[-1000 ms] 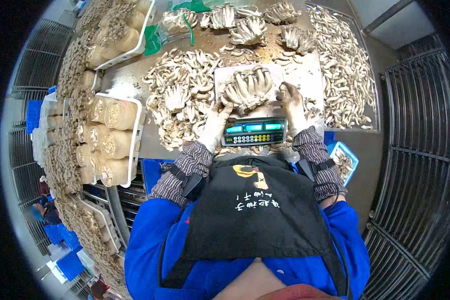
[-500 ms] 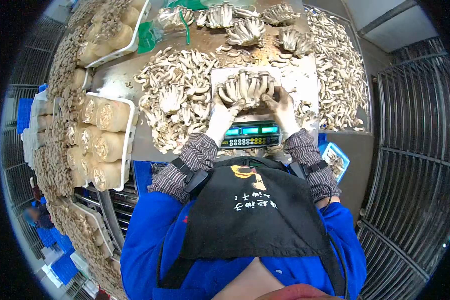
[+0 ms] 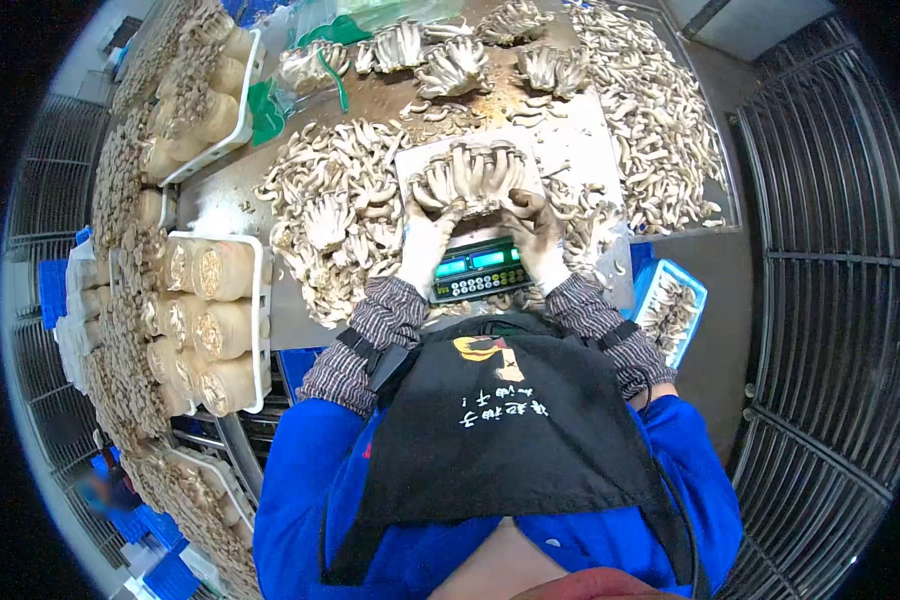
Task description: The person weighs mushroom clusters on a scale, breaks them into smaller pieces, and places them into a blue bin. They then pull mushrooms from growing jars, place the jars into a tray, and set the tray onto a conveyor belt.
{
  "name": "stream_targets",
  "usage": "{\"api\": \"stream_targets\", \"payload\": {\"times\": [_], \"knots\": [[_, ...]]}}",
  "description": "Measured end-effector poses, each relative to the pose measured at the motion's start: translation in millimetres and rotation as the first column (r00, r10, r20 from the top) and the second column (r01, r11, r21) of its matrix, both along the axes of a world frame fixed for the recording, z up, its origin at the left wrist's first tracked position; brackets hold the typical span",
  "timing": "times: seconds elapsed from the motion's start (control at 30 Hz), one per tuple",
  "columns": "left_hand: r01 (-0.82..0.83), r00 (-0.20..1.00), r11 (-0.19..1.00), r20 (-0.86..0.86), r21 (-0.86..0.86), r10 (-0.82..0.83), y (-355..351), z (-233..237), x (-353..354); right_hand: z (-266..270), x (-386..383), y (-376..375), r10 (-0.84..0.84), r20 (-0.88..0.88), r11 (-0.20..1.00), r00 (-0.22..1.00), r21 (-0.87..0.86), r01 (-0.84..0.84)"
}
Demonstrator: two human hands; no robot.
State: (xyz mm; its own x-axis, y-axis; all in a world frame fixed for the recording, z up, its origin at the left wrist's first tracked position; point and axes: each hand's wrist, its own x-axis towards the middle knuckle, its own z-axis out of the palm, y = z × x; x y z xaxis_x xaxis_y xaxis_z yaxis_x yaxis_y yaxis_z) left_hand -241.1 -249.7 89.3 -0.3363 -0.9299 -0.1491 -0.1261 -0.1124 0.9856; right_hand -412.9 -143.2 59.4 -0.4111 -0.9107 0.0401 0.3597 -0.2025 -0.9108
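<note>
A large cluster of mushrooms (image 3: 473,172) with pale stems and brownish caps rests on the white pan of a digital scale (image 3: 482,283). Its lit displays and keypad face me. My left hand (image 3: 428,238), in a white glove, grips the cluster's near left side. On the near right side, my right hand (image 3: 537,232) holds it too, its glove darkly stained at the fingers. Both hands have their fingers closed around the base, which they partly hide. A heap of loose mushrooms (image 3: 335,175) lies just left of the scale.
More mushroom clusters (image 3: 452,68) and green-marked plastic bags (image 3: 270,112) lie along the far side. A wide pile of mushrooms (image 3: 660,125) covers the right side. White crates (image 3: 262,320) of mushroom-growing bottles stand left. A blue basket (image 3: 697,300) sits at right, beside metal racks (image 3: 820,258).
My view has turned slightly, so the table appears shifted left and tilted. Both hands keep their grip on the cluster over the scale.
</note>
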Motion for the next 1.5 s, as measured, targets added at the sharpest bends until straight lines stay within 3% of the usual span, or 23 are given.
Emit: {"api": "stream_targets", "payload": {"times": [0.1,0.2,0.27,0.33,0.37,0.4,0.47,0.53,0.6,0.67,0.73,0.8,0.87,0.93,0.97,1.07,1.13,1.17,1.27,1.33,1.43,1.47,1.5], "knots": [[0.011,1.0,1.0,0.023,0.002,-0.011,4.1,10.7,-1.1,15.5,4.1,3.9,-0.199,-0.205,0.969,0.958,0.105,0.223],[0.016,1.0,1.0,-0.009,-0.009,-0.016,8.3,24.5,-3.7,24.0,-5.2,13.9,-0.101,0.01,0.958,0.995,0.272,0.095],[0.022,0.999,0.999,0.037,0.045,-0.024,2.3,0.6,1.0,28.3,-7.1,16.5,-0.041,-0.056,0.95,0.998,0.308,0.056],[0.028,0.998,0.999,0.047,0.046,-0.03,-1.9,-13.1,1.9,12.0,-2.5,13.8,-0.145,0.438,0.989,0.887,0.089,0.117],[0.026,0.998,0.999,0.059,0.047,-0.029,-3.4,-15.4,1.5,-18.8,-8.1,16.2,-0.074,0.644,0.995,0.761,-0.003,0.099],[0.027,0.998,0.999,0.06,0.046,-0.03,-3.6,-15.0,1.4,-32.6,-13.6,14.0,-0.075,0.645,0.995,0.76,-0.004,0.101],[0.053,0.999,0.996,0.011,0.076,-0.054,-3.5,-13.9,2.5,-53.6,-25.2,6.0,-0.192,0.83,0.974,0.524,0.226,-0.002],[0.046,0.999,0.996,0.02,0.079,-0.048,-3.3,-10.6,2.7,-66.8,-33.9,7.4,-0.087,0.875,0.993,0.477,0.113,-0.027],[0.04,0.999,0.996,0.027,0.083,-0.042,-1.0,1.0,1.0,-20.3,-27.9,9.8,-0.23,0.678,0.973,0.698,0.135,0.189],[0.021,1.0,0.999,0.022,0.038,-0.022,7.9,23.8,-2.2,-1.6,-32.4,21.3,-0.137,0.593,0.99,0.793,0.051,0.133],[0.051,0.999,0.999,-0.015,0.0,-0.051,3.0,3.5,4.2,7.8,-37.4,28.4,-0.225,0.057,0.951,0.973,0.229,0.206],[0.066,0.998,0.998,0.005,0.018,-0.066,7.0,7.0,13.3,31.8,-30.7,38.1,-0.286,0.128,0.95,0.95,0.168,0.263],[0.033,0.998,0.989,-0.065,0.146,-0.023,15.4,12.4,21.5,30.3,-36.8,50.6,-0.19,-0.023,0.971,0.982,0.147,0.191],[0.033,0.998,0.975,-0.059,0.218,-0.021,15.2,5.8,37.8,35.1,-36.7,60.8,-0.201,-0.001,0.97,0.98,0.139,0.199],[0.07,0.998,0.972,-0.019,0.226,-0.068,20.3,35.4,37.4,39.6,-36.6,65.0,-0.198,0.02,0.973,0.98,0.125,0.194],[-0.023,0.999,0.987,-0.02,0.156,0.026,25.2,28.4,50.3,39.9,-42.6,72.6,-0.21,0.069,0.973,0.975,0.117,0.201],[-0.053,0.972,0.944,-0.199,0.326,0.123,21.7,18.1,59.6,25.5,-48.7,81.6,-0.213,0.154,0.96,0.965,0.219,0.177],[-0.066,0.976,0.941,-0.176,0.331,0.13,24.8,21.2,61.4,44.3,-42.9,81.5,-0.329,0.182,0.929,0.927,0.238,0.283],[-0.112,0.981,0.948,-0.119,0.299,0.154,38.2,59.0,50.8,6.7,-67.6,109.6,-0.287,0.357,0.933,0.889,0.315,0.175],[-0.15,0.972,0.931,-0.125,0.332,0.201,40.5,59.4,55.7,-15.1,-80.3,128.0,-0.434,-0.017,0.782,0.901,0.49,0.385],[-0.16,0.983,0.931,-0.035,0.326,0.182,36.1,34.3,73.3,-19.0,-84.0,143.6,-0.398,-0.239,0.699,0.886,0.547,0.461],[-0.175,0.98,0.965,0.123,0.193,0.153,42.3,48.9,65.6,-15.6,-84.5,146.8,-0.365,-0.351,0.694,0.863,0.515,0.503],[-0.177,0.984,0.953,0.029,0.246,0.176,39.3,37.9,71.5,-29.5,-87.6,148.5,-0.35,-0.314,0.684,0.883,0.559,0.469]]}}
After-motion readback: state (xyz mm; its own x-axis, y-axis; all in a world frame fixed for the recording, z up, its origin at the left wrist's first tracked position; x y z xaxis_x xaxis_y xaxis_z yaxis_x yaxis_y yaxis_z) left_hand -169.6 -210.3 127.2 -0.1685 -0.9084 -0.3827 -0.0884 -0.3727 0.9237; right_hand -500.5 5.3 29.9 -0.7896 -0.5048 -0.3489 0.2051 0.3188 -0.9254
